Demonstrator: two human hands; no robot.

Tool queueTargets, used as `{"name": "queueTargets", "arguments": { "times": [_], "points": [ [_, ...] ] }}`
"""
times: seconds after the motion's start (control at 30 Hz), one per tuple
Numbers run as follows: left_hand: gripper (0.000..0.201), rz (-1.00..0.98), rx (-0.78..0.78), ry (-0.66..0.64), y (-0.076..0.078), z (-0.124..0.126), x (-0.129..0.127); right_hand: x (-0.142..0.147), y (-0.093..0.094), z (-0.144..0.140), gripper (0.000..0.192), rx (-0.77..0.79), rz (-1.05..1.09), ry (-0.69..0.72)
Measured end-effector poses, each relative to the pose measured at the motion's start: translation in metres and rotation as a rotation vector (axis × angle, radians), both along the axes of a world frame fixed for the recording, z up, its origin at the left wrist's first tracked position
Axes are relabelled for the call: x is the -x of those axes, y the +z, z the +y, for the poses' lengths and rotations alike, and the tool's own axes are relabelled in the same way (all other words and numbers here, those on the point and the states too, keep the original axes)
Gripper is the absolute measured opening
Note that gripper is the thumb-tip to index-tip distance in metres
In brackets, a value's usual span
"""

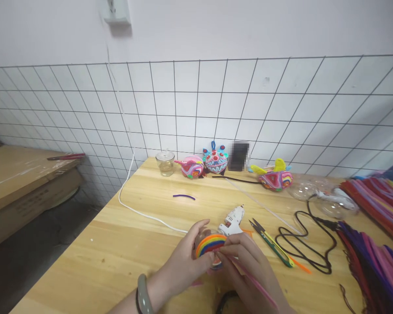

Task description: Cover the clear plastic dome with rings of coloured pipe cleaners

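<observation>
My left hand [188,257] is closed around a clear plastic ball [200,237] partly covered with rainbow-coloured pipe cleaner [211,243] in curved bands. My right hand [252,266] pinches a pink pipe cleaner [257,285] against the ball's near side; its tail trails down across the palm. Both sets of fingertips meet at the ball, and they hide part of its lower surface. Just beyond the hands lies a white hot glue gun [233,220]. Thread snips [271,242] with green and yellow handles rest to the right of it.
Along the wall stand a glass cup [165,163], decorated balls [215,160] and a phone-like dark rectangle [239,156]. A purple strip [184,197] and white cord [147,216] lie on the table. At right are a coiled black cable [301,244], clear balls [304,189] and pipe-cleaner bundles [373,257].
</observation>
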State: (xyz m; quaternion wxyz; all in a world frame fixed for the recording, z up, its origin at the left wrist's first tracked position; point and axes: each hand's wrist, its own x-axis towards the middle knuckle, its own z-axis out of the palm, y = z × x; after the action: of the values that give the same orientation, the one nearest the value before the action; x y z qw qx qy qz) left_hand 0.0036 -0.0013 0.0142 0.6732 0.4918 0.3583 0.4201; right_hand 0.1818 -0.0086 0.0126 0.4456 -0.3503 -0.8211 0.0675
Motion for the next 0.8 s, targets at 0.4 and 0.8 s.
{"name": "queueTargets", "arguments": {
  "times": [0.4,0.8],
  "points": [
    [0.069,0.014,-0.019,0.033,-0.006,0.002,-0.001,0.002,0.01,-0.01,0.023,0.121,0.003,0.054],
    [0.063,-0.039,-0.02,0.035,-0.006,0.003,-0.002,0.001,0.003,-0.008,0.02,0.04,-0.02,0.053]
  ]
}}
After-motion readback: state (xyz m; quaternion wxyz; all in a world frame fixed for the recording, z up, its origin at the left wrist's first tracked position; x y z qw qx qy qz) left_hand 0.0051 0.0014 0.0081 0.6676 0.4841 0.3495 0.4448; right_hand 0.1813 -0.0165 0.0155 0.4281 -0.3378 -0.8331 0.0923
